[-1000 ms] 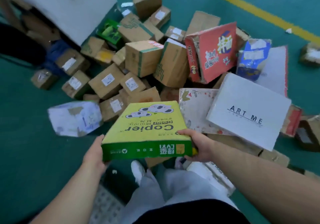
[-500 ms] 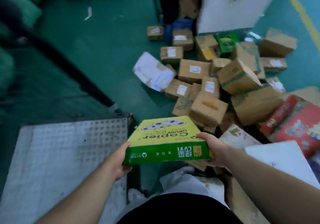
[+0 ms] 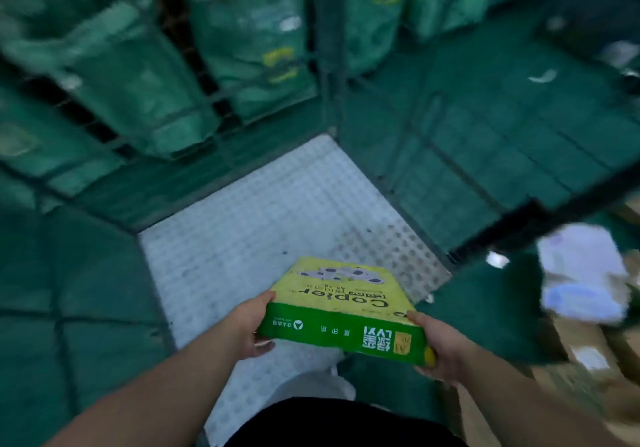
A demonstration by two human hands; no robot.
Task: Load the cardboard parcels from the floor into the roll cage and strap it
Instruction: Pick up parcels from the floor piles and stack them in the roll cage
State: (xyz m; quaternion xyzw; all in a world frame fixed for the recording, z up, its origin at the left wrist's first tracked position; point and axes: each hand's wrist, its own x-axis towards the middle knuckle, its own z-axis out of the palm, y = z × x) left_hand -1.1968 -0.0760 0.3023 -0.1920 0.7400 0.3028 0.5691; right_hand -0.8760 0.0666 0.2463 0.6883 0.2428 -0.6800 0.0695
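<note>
Left hand (image 3: 247,329): grips the near-left corner of the pack; thumb up the side to the top edge, fingers curled beneath.
Right hand (image 3: 438,349): grips the near-right corner; thumb on the top edge, fingers hidden underneath, so how they lie cannot be told.
Pack (image 3: 341,294): green-and-yellow ream of copier paper, held level in the air between both hands, over the near edge of the cage floor and not yet set down.
Cartons (image 3: 581,353): brown, on the ground to the right, outside the cage.
White parcel (image 3: 581,273): blurred, beyond the cartons and just outside the mesh.
Cage floor (image 3: 242,225): pale studded plate; no parcels show on it.
Mesh (image 3: 467,156): dark wire walls on the left, back and right.
Sacks (image 3: 249,38): green, beyond the back wall.
Handling: probably dense and heavy for its size; stiff and flat; the wrapper looks smooth, so likely slippery. Best held at two opposite corners with fingers beneath, as now.
Change: half a second ago the view faced the parcel heap, with the cage floor off to the left. Now it looks into the cage, and the pack has swung over the plate. The grip is unchanged.
</note>
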